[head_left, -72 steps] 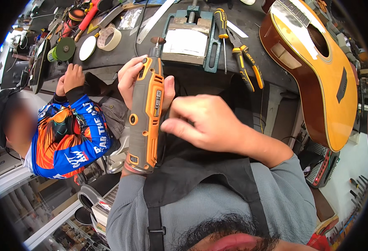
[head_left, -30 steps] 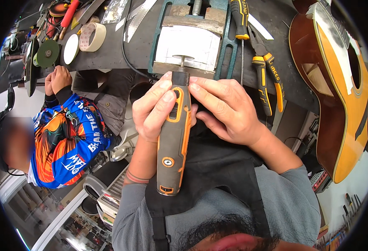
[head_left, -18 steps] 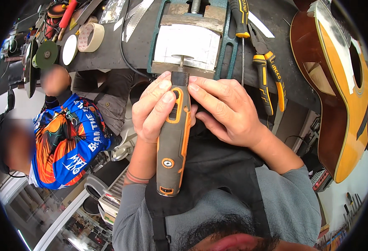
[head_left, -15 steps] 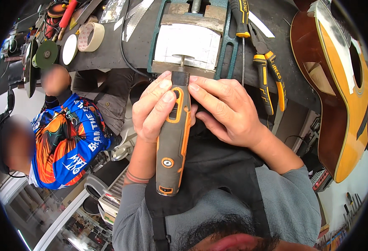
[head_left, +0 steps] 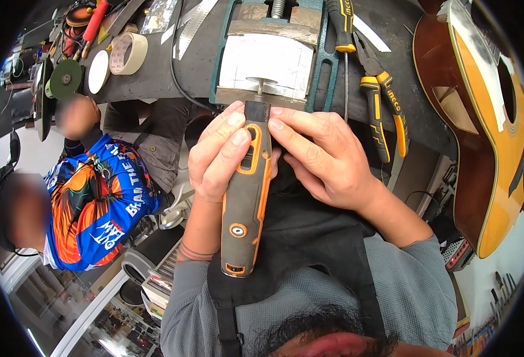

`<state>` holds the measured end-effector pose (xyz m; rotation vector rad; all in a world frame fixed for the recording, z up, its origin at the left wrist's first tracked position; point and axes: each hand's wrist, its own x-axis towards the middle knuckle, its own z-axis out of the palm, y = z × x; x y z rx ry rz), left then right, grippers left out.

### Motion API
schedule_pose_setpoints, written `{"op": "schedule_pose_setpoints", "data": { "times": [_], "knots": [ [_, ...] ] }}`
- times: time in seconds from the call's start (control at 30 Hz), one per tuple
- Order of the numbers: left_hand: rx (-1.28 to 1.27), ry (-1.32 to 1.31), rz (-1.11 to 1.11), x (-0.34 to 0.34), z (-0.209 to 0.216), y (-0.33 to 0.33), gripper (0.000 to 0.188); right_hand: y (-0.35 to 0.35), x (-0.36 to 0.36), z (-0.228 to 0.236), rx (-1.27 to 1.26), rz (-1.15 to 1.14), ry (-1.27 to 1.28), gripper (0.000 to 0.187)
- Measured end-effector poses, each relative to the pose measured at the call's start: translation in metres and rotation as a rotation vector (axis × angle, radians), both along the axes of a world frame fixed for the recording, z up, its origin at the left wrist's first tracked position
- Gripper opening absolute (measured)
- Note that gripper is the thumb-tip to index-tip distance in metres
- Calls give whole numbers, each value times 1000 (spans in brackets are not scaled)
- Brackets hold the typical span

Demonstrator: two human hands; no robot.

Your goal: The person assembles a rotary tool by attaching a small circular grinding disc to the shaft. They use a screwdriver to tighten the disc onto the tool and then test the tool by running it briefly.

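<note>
A dark grey and orange rotary tool (head_left: 243, 205) points away from me, its black nose toward the bench. My left hand (head_left: 217, 152) is closed around its left side near the switch. Fingers of my right hand (head_left: 324, 156) press on the right side of the nose, with the thumb tucked underneath. From the nose a thin shaft carries a small cutting disc (head_left: 262, 79), seen nearly edge-on. The disc is at a white piece (head_left: 267, 59) held in the jaws of a green vise (head_left: 322, 80); whether it touches or cuts in is hard to tell.
Right of the vise lie a screwdriver (head_left: 345, 27) and yellow-black pliers (head_left: 382, 107). A guitar body (head_left: 488, 131) stands at the far right. Masking tape (head_left: 128, 53), a green disc (head_left: 66, 78) and metal rulers (head_left: 194, 27) are on the left bench. A person in a blue-orange shirt (head_left: 104, 202) sits at left.
Both hands and the rotary tool stay almost in place. The tool's rear end has shifted very slightly to the left.
</note>
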<state>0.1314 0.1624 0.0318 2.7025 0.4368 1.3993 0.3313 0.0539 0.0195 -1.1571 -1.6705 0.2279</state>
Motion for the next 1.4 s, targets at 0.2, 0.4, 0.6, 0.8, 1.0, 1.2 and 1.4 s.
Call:
{"op": "schedule_pose_setpoints", "data": {
  "times": [0.2,0.4,0.6,0.8,1.0,1.2,1.4],
  "knots": [
    [-11,-6,14,3,0,-3,69,0,0,0,5,-7,3,71],
    [-8,-15,6,3,0,-2,69,0,0,1,2,-6,3,71],
    [-6,3,-9,1,1,0,69,-1,0,2,-2,-14,-5,72],
    [9,-27,-9,1,-3,0,69,-2,-1,2,1,-18,-5,73],
    [10,-1,-11,-1,0,1,68,-2,0,2,-1,-13,0,73],
    [24,-17,-13,1,-1,2,67,-2,0,3,-6,-14,-2,73],
    [10,-25,-14,1,-1,2,66,-4,-1,5,-16,-18,-7,73]
  ]
}}
